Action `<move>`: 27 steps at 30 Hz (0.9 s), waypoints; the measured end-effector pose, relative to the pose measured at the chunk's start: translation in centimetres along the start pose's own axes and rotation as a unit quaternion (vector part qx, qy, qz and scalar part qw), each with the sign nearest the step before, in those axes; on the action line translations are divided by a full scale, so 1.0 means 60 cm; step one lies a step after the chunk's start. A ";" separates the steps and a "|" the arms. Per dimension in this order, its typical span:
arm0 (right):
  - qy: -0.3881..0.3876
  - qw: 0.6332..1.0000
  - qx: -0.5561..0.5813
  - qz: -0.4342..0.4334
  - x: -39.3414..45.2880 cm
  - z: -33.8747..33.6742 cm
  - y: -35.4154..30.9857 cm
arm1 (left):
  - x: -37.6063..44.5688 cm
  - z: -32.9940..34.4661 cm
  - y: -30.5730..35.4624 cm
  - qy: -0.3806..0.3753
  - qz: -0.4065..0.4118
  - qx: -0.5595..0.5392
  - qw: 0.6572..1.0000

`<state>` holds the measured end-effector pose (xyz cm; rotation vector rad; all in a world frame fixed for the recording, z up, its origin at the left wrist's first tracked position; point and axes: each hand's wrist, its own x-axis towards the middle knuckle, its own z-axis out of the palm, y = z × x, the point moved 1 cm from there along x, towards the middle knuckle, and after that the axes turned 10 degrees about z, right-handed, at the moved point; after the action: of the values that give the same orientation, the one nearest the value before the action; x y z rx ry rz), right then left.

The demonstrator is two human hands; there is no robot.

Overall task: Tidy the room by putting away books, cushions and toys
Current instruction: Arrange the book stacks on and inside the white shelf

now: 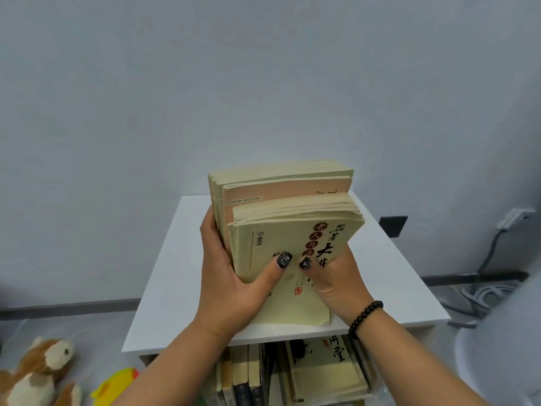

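A stack of several paperback books (281, 206) stands tilted on the white shelf top (181, 273). The nearest one has a pale yellow cover with black and red Chinese characters; behind it is a peach-coloured one. My left hand (234, 276) grips the stack from its left side, thumb on the front cover. My right hand (336, 276), with a dark bead bracelet on the wrist, holds the right side, thumb also on the cover. Both thumbs nearly meet at the cover's middle.
More books (248, 373) stand and lean in the compartment under the shelf top. A brown and white plush dog (38, 370) and a yellow toy (117, 382) lie on the floor at lower left. Cables (486, 291) and a wall plug sit at right, by a white round object (497, 361).
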<state>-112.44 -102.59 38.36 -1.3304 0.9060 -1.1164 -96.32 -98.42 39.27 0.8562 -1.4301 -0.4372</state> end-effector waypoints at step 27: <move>0.184 0.916 0.011 0.357 0.049 -0.181 0.005 | 0.046 0.149 -0.058 -0.124 -0.402 -0.115 0.900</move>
<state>-122.10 -108.31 37.62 -0.6582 1.4981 -0.7878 -103.80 -104.86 37.88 1.2083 -1.1591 -1.3550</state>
